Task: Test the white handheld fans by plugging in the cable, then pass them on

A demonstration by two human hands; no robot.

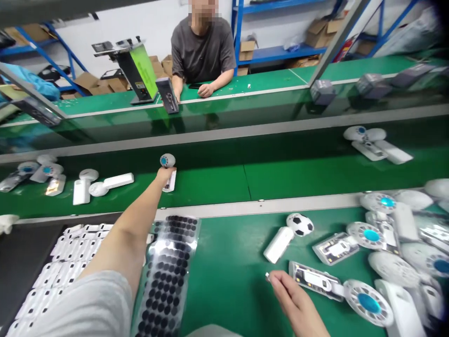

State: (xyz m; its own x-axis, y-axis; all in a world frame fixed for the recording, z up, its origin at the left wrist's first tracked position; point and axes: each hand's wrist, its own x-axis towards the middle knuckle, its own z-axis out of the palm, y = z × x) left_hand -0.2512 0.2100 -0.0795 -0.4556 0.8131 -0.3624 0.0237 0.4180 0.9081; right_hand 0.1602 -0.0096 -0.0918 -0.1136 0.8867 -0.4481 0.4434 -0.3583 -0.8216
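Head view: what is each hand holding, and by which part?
The left hand holds a white device just below its round head. The right hand pinches a tiny pale piece by one end.

No readable lettering came up anywhere; the yellow sticker [141,86] on the green-sided machine [143,70] seemed too small to read.

So there's a glossy green workbench [224,262] with a clear plastic sheet of black round stickers [164,281] lying flat on it, plus white handheld fans [368,302] toward the right.
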